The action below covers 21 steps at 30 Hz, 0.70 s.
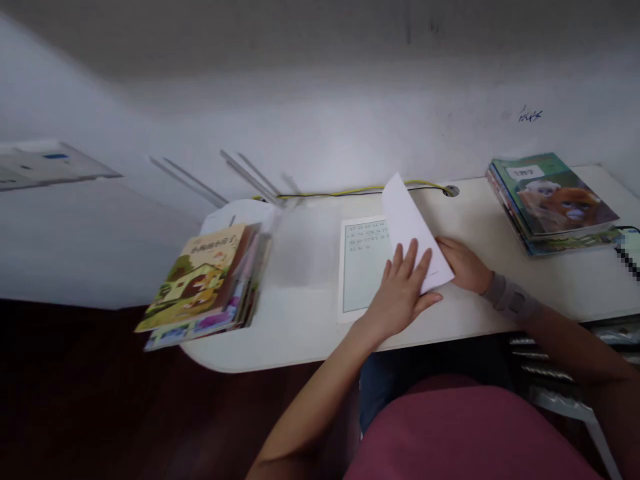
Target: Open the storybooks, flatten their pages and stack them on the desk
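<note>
Since the left hand [400,293] lies open, fingers spread, on the lifted white page [406,227] of a thin booklet [363,267], and the right hand [465,265] rests loosely open at its edge, pressing harder could crease the page. Booklet sits mid-frame under both hands; the picture-book stack [203,280] at lower left overhangs the desk [300,327] and could slide off.

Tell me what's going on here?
A person's hands are on a lifted white page of a thin booklet on a white desk. The left hand lies flat on the page, and the right hand, wearing a grey wrist brace, touches its edge. A stack of picture books lies on each side, with another stack on the right.
</note>
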Each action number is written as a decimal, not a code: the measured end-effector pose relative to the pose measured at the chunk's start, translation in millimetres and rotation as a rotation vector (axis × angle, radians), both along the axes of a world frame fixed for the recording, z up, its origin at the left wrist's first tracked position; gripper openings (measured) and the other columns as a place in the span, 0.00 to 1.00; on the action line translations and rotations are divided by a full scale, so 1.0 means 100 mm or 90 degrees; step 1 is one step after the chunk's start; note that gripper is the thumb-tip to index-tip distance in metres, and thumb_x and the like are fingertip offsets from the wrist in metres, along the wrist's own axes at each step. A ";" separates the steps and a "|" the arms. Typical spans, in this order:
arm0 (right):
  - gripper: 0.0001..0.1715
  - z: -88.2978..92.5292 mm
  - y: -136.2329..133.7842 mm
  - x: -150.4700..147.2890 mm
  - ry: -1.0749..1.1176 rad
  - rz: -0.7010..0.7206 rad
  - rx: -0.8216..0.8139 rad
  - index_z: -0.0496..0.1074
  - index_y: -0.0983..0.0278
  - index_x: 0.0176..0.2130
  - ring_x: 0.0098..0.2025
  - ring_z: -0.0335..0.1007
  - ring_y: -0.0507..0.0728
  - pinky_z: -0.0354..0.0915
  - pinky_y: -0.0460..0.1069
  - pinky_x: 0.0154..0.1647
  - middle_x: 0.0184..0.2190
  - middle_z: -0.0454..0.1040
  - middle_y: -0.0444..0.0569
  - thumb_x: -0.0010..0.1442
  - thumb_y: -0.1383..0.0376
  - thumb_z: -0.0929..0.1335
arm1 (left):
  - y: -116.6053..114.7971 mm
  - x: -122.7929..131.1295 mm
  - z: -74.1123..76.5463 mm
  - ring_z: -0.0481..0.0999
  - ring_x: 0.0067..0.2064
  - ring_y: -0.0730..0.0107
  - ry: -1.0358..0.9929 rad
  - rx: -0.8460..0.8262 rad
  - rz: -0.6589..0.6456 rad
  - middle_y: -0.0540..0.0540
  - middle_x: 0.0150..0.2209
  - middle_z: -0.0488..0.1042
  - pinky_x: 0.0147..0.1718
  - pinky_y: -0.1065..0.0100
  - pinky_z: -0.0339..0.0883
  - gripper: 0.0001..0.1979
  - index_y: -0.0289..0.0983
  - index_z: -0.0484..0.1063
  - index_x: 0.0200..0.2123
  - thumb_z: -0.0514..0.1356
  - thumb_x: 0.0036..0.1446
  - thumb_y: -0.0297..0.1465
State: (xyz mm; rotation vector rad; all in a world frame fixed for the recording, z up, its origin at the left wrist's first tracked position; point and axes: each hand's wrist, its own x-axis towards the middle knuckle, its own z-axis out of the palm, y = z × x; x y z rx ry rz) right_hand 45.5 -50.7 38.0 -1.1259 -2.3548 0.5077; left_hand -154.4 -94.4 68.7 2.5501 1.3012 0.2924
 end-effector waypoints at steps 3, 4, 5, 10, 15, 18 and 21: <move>0.25 -0.15 -0.12 0.51 -0.190 -0.212 0.058 0.64 0.69 0.58 0.64 0.52 0.73 0.51 0.68 0.60 0.62 0.59 0.67 0.64 0.63 0.59 | 0.13 0.41 -0.13 0.34 0.69 0.39 0.121 0.034 -0.054 0.36 0.69 0.41 0.58 0.30 0.42 0.38 0.39 0.49 0.67 0.47 0.60 0.54; 0.27 -0.22 -0.17 0.63 -0.229 -0.247 0.061 0.63 0.69 0.59 0.65 0.50 0.74 0.51 0.69 0.60 0.63 0.56 0.67 0.65 0.61 0.59 | 0.17 0.51 -0.18 0.36 0.69 0.38 0.146 0.047 -0.066 0.36 0.69 0.43 0.57 0.28 0.39 0.37 0.40 0.50 0.67 0.47 0.60 0.54; 0.29 -0.30 -0.23 0.73 -0.254 -0.270 0.061 0.61 0.70 0.61 0.65 0.49 0.73 0.51 0.68 0.60 0.64 0.56 0.68 0.65 0.59 0.58 | 0.20 0.58 -0.22 0.38 0.69 0.38 0.161 0.059 -0.076 0.37 0.69 0.45 0.57 0.27 0.37 0.36 0.40 0.52 0.66 0.47 0.61 0.54; 0.36 -0.51 -0.35 0.88 -0.266 -0.299 0.048 0.55 0.76 0.62 0.66 0.50 0.70 0.52 0.66 0.61 0.63 0.57 0.71 0.65 0.54 0.56 | 0.26 0.74 -0.32 0.43 0.68 0.36 0.176 0.079 -0.098 0.38 0.67 0.53 0.57 0.26 0.34 0.35 0.42 0.58 0.64 0.45 0.61 0.54; 0.33 -0.50 -0.33 0.84 -0.253 -0.285 0.025 0.57 0.79 0.61 0.67 0.49 0.68 0.52 0.64 0.63 0.63 0.56 0.72 0.66 0.58 0.55 | 0.28 0.75 -0.36 0.44 0.68 0.37 0.199 0.077 -0.124 0.39 0.66 0.54 0.58 0.28 0.34 0.33 0.42 0.59 0.64 0.47 0.61 0.53; 0.32 -0.50 -0.33 0.85 -0.233 -0.283 0.008 0.56 0.78 0.62 0.67 0.47 0.67 0.51 0.65 0.63 0.64 0.55 0.71 0.66 0.60 0.55 | 0.28 0.74 -0.39 0.45 0.67 0.37 0.209 0.080 -0.131 0.39 0.67 0.53 0.59 0.28 0.35 0.33 0.42 0.57 0.64 0.47 0.61 0.52; 0.32 -0.52 -0.33 0.86 -0.216 -0.285 -0.005 0.56 0.77 0.62 0.68 0.47 0.66 0.50 0.65 0.64 0.64 0.54 0.69 0.66 0.61 0.54 | 0.29 0.73 -0.40 0.46 0.67 0.36 0.207 0.082 -0.134 0.39 0.66 0.54 0.58 0.28 0.35 0.33 0.42 0.57 0.64 0.47 0.62 0.52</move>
